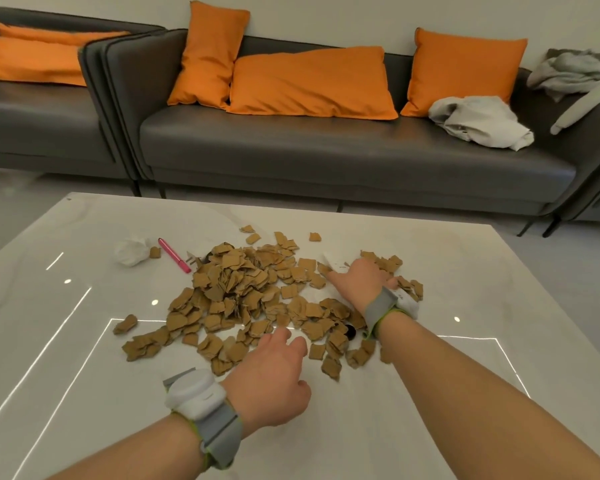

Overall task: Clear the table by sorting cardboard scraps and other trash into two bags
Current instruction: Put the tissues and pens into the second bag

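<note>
Now, right hand flat on cardboard scraps, thumb splayed; left hand at pile's near edge, fingers curled under, grip unclear

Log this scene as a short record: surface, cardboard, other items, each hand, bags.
surface: white glossy table
cardboard: loose brown scraps piled mid-table, with strays around
other items: crumpled tissue and pink pen, left of the pile
left: left hand at the pile's near edge, fingertips hidden
right: right hand on the pile's right side, fingers hidden
bags: none in view
</note>
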Demonstrator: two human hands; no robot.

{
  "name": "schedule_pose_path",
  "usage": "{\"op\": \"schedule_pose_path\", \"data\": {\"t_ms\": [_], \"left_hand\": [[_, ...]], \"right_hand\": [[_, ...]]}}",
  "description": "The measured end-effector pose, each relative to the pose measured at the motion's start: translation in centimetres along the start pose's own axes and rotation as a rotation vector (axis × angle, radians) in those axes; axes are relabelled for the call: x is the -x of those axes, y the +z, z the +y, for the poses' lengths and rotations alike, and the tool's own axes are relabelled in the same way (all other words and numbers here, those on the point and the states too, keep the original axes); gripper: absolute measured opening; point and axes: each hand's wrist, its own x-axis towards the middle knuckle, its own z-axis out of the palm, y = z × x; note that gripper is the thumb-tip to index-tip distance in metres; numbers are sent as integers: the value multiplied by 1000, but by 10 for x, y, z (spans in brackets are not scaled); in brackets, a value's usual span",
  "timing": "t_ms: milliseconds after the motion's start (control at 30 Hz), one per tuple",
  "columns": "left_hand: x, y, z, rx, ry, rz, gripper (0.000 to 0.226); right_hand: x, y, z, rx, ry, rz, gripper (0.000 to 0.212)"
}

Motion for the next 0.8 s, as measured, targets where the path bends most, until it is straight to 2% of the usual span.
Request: {"op": "schedule_pose_path", "data": {"t_ms": [100,167,233,400,567,667,800], "left_hand": [[1,-12,-5,29,-27,25,44],[0,-25,-14,75,-75,64,43],[-9,-39,-19,119,-126,82,42],[-20,-79,-67,277,-310,197,27],[-40,-95,-174,329,-676,502,46],[-51,-96,-242,348,-878,520,59],[-86,-92,-286,345,-790,438,67]], "right_hand": [[4,-2,-11,-31,-50,23,46],[10,-4,-24,-193,-101,-37,51],[16,-10,-31,-347,-136,-136,43],[38,-17,-78,-318,-241,-267,35],[47,-13,-117,-446,-289,-358,29],[39,-6,-134,-475,-298,-322,32],[32,6,-153,-498,-376,-299,25]]}}
